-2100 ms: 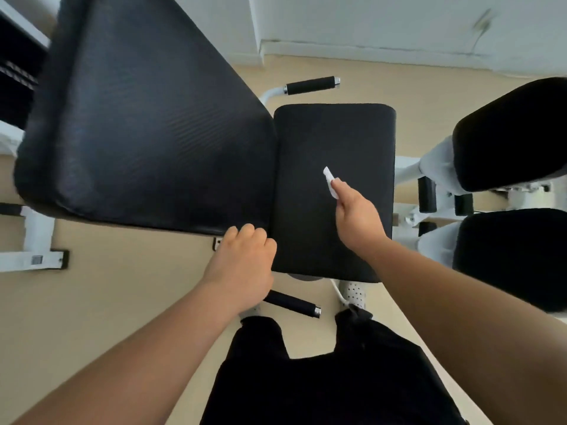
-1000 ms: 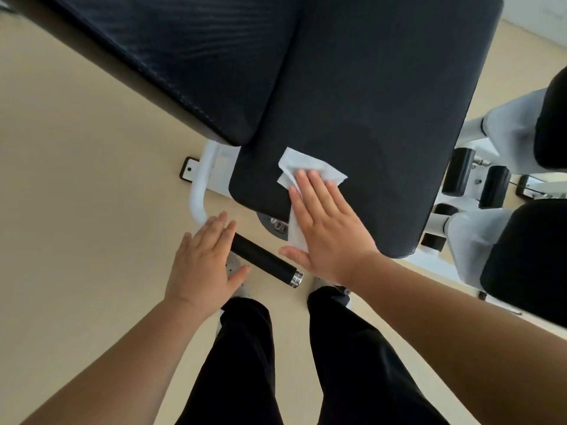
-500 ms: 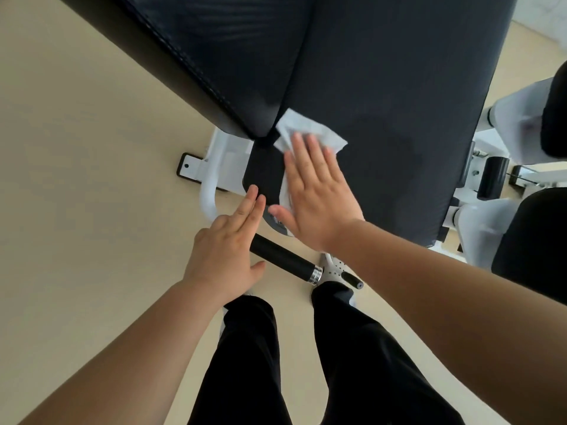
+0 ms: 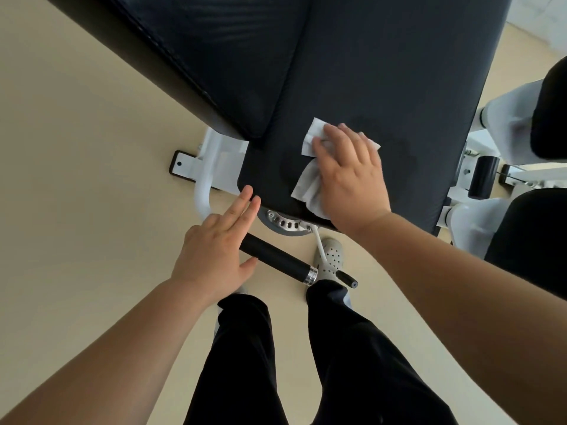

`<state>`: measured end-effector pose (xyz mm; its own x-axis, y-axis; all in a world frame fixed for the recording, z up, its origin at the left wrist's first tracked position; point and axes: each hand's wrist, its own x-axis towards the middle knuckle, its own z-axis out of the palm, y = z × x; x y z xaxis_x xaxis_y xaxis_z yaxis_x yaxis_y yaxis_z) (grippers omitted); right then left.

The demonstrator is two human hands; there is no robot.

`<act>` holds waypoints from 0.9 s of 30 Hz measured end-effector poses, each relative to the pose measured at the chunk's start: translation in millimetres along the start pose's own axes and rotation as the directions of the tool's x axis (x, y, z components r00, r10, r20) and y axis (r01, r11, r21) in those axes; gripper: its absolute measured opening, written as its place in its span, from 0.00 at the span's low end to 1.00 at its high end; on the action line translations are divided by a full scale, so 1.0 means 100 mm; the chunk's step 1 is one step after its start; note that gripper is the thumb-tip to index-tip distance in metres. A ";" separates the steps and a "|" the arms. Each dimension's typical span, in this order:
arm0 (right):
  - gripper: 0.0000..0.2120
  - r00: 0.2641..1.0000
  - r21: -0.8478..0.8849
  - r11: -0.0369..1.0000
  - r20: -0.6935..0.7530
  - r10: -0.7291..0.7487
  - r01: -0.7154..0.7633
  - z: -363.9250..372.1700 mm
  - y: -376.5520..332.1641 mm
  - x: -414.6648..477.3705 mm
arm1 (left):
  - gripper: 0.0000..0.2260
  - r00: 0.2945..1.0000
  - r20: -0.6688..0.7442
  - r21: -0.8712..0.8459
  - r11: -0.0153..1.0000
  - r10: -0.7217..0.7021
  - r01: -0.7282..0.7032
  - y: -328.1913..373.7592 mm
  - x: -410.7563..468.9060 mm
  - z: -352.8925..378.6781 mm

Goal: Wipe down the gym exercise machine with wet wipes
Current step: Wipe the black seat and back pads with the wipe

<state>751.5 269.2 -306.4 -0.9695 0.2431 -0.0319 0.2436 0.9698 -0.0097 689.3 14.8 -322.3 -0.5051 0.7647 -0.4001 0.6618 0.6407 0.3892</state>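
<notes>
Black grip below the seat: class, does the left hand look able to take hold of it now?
Probably yes: the left hand is open and empty, right at the end of the grip, with nothing between them.

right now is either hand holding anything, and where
Nothing gripped: right hand presses the wet wipe flat on the seat pad; left hand open.

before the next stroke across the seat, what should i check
1. Right hand flat on the wet wipe: ok.
2. Wet wipe pressed against the seat pad: ok.
3. Wet wipe spread smooth: not ok, it is creased.
4. Left hand apart from the wet wipe: ok, it is over the handle grip.
5. Wet wipe moist enough: cannot tell.
</notes>
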 end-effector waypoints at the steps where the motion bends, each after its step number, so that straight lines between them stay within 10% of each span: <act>1: 0.26 0.998 0.009 1.000 0.056 0.007 -0.008 0.01 -0.07 0.01 | 0.45 1.000 -0.007 -0.005 1.000 -0.004 0.004 0.00 0.00 0.01; 9: 0.39 0.932 -0.104 0.989 0.358 -0.061 0.104 0.01 -0.22 -0.36 | 0.42 1.000 -0.020 -0.104 0.995 -0.006 0.004 -0.02 -0.01 0.01; 14: 0.38 0.887 -0.116 0.949 0.338 0.315 -0.293 0.00 -0.37 0.09 | 0.41 0.994 -0.040 -0.353 0.932 -0.101 0.081 -0.05 -0.04 0.04; 18: 0.35 0.944 -0.035 0.998 0.325 0.051 -0.042 0.09 -0.78 0.11 | 0.39 0.975 -0.048 -0.600 0.787 -0.216 0.145 -0.09 -0.11 0.11; 23: 0.33 0.845 -0.011 0.913 0.386 -0.371 0.407 0.11 -0.53 -0.02 | 0.37 0.988 -0.009 -0.545 0.830 -0.153 0.123 -0.12 -0.13 0.09; 27: 0.32 0.930 0.004 0.980 0.315 -0.190 0.198 0.00 -0.13 0.11 | 0.40 0.995 0.085 -0.347 0.934 -0.059 0.085 -0.07 -0.09 -0.01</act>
<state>737.8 259.4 -306.4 -0.9389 0.0370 -0.3422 0.0465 0.9987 -0.0196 688.3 3.6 -320.8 -0.4943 0.7171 -0.4915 0.3826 0.6871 0.6177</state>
